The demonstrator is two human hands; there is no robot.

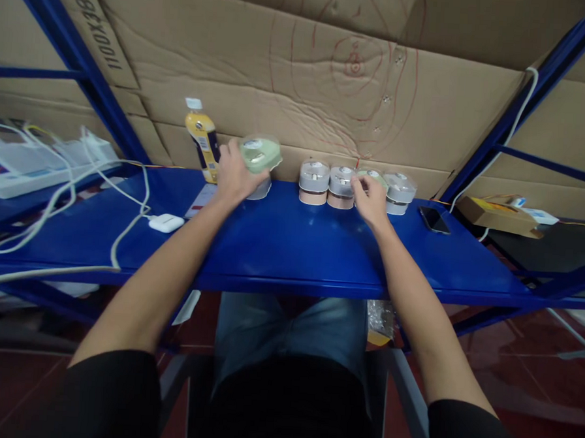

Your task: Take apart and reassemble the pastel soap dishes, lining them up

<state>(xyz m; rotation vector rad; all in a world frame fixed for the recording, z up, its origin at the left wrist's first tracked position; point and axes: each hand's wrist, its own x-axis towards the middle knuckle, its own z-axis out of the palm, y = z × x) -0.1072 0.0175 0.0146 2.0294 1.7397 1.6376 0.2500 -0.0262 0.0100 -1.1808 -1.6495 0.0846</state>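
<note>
My left hand (233, 175) grips a pale green round container (260, 154), tilted, held just above another small container (261, 190) on the blue shelf (291, 245). My right hand (369, 198) rests its fingers on a green-lidded container (373, 178) in a row at the back of the shelf. That row also holds two stacked clear-lidded containers, one (313, 181) on the left and one (341, 185) beside it, and a further container (400, 192) on the right.
A yellow bottle (204, 142) stands left of my left hand, with a paper card (201, 201) below it. A white charger (166, 223) and cables (58, 200) lie at the left. A black phone (434, 219) and a cardboard box (498, 215) sit at the right. Cardboard sheets back the shelf.
</note>
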